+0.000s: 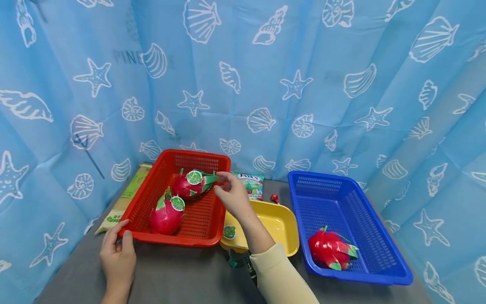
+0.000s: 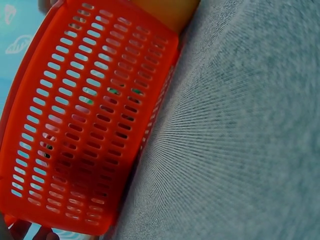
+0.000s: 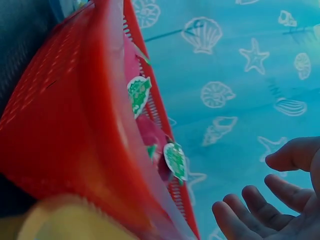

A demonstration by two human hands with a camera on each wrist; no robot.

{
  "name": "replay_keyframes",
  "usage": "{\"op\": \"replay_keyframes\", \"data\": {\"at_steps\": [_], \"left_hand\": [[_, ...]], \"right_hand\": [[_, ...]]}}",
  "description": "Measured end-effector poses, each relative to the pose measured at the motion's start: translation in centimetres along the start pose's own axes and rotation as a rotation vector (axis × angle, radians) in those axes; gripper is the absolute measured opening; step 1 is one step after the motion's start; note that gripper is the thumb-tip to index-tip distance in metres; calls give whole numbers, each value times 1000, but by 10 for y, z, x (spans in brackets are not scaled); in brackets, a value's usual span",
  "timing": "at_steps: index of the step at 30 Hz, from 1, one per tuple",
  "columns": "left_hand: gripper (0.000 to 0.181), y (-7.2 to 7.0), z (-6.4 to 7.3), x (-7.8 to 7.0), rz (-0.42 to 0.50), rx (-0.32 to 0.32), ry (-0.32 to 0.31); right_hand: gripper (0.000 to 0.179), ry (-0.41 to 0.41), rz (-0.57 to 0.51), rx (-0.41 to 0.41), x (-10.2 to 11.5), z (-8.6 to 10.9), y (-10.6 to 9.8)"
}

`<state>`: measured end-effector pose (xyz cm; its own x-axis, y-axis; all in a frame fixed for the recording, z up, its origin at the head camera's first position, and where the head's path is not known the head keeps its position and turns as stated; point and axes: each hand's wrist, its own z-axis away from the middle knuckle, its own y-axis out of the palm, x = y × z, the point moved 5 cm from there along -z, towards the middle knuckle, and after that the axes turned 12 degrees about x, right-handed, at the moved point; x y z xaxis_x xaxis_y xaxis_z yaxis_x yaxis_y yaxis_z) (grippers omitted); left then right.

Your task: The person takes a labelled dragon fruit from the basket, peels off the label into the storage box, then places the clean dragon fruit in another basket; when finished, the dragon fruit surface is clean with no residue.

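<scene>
My left hand point(image 1: 118, 255) is at the near left corner of the red basket point(image 1: 171, 240), its fingers and thumb holding the rim. In the left wrist view, dark fingertips point(image 2: 46, 234) show at the corner below the perforated basket wall. Two dragon fruits lie inside, one at the back point(image 1: 184, 185) and one nearer point(image 1: 165, 218), each with a round green-and-white label. My right hand point(image 1: 235, 197) hovers by the basket's right rim, near the back fruit's green tip. Its fingers are spread and relaxed in the right wrist view, with nothing between them.
A yellow tub point(image 1: 286, 223) with a round green label stands right of the red basket. Farther right, a blue basket point(image 1: 370, 275) holds another dragon fruit point(image 1: 329, 249). Behind the tub lie a FOX'S candy bag point(image 1: 255, 185) and a small red item point(image 1: 274, 198). A green-yellow packet point(image 1: 130, 192) lies left.
</scene>
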<state>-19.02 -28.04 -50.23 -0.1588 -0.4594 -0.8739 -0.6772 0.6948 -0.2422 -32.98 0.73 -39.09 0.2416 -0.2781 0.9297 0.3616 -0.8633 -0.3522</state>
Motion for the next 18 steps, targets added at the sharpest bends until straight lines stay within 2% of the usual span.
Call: {"op": "replay_keyframes", "data": {"at_steps": [3, 10, 15, 18], "left_hand": [[31, 1, 1, 0, -2, 3, -12], [30, 2, 1, -2, 32, 8, 6], [31, 1, 1, -1, 44, 5, -13], [31, 1, -1, -1, 55, 6, -3]], "right_hand": [[40, 46, -45, 35, -4, -13, 8], [40, 161, -123, 54, -15, -39, 21], [48, 240, -159, 127, -24, -52, 33], [52, 294, -186, 158, -27, -57, 34]]}}
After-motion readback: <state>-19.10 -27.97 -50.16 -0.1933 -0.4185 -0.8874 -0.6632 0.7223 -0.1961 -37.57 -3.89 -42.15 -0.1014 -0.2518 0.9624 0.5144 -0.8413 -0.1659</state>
